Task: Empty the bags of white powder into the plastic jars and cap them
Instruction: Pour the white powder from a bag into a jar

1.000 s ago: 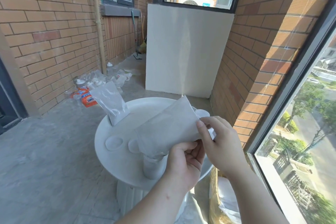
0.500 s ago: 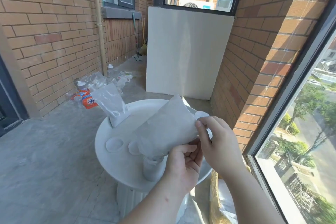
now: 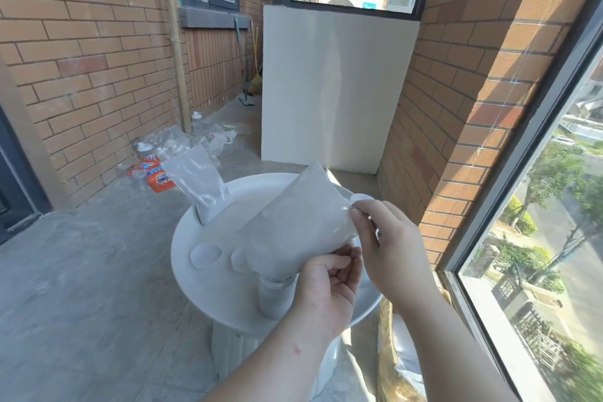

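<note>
I hold a clear bag of white powder [image 3: 298,225] tilted over the mouth of a clear plastic jar [image 3: 275,295] at the near edge of the round white table [image 3: 195,290]. My left hand [image 3: 328,290] grips the bag's lower end by the jar's neck. My right hand [image 3: 386,243] pinches the bag's right edge. The jar looks partly filled with powder. A second bag of powder [image 3: 200,188] stands propped in something at the table's far left. Two white lids [image 3: 205,254] lie flat on the table left of the jar, the second lid [image 3: 239,259] partly behind the bag.
Another white lid [image 3: 360,198] lies at the table's far right. Litter, plastic bottles and an orange packet [image 3: 160,178] sit on the concrete floor by the brick wall. A sack [image 3: 399,365] stands under the window at the right. A white panel [image 3: 332,91] closes the far end.
The bag has tipped a little more over the jar and my right hand has slid lower along its edge. The view has shifted slightly.
</note>
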`<state>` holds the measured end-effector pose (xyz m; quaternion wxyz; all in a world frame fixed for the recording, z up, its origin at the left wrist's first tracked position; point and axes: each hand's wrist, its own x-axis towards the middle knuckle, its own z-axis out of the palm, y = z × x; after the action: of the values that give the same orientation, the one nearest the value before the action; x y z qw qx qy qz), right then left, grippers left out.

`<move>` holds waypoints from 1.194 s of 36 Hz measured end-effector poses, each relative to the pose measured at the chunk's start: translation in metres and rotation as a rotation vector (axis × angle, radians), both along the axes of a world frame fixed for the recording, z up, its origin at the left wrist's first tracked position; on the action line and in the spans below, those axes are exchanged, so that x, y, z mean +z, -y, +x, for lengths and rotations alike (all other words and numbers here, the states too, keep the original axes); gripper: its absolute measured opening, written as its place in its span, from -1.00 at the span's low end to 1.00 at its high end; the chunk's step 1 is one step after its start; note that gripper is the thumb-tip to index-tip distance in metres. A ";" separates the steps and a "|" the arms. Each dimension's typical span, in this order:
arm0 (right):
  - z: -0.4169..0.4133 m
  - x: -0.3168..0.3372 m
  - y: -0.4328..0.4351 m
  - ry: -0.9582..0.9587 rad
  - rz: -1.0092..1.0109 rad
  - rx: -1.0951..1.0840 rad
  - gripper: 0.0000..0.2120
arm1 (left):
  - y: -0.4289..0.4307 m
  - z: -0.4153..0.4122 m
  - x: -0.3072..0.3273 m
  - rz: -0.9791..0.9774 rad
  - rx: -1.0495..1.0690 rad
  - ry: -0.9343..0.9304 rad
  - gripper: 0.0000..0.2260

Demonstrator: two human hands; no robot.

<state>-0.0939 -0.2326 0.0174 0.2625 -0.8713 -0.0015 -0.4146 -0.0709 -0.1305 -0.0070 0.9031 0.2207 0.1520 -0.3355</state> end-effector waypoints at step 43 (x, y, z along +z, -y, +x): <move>-0.020 0.006 0.020 -0.207 0.193 0.035 -0.87 | 0.002 0.003 -0.001 -0.014 0.013 0.001 -0.80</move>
<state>-0.1136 -0.2523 0.0234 0.3510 -0.8800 0.0501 -0.3160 -0.0681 -0.1327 -0.0077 0.9070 0.2133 0.1508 -0.3305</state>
